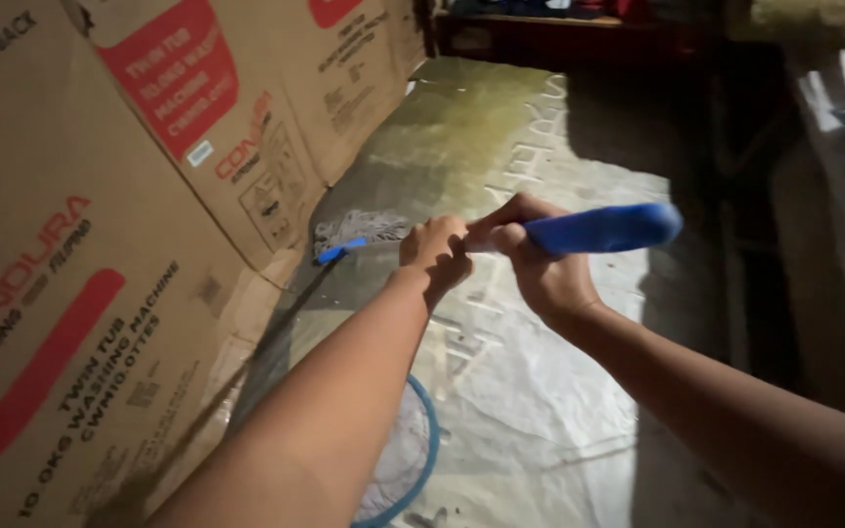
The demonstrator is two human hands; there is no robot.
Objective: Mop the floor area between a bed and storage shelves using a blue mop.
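Hands both clenched on mop: left on shaft, right by blue grip (light, stiff, probably best held there).

Both forearms extended forward from the lower edge of view, converging toward centre. Left hand closed in a fist, knuckles up, wrist straight. Right hand just beside it, touching or nearly so, fingers curled closed, thumb side toward the left hand, wrist bent slightly inward. Bare arms, no sleeves visible.
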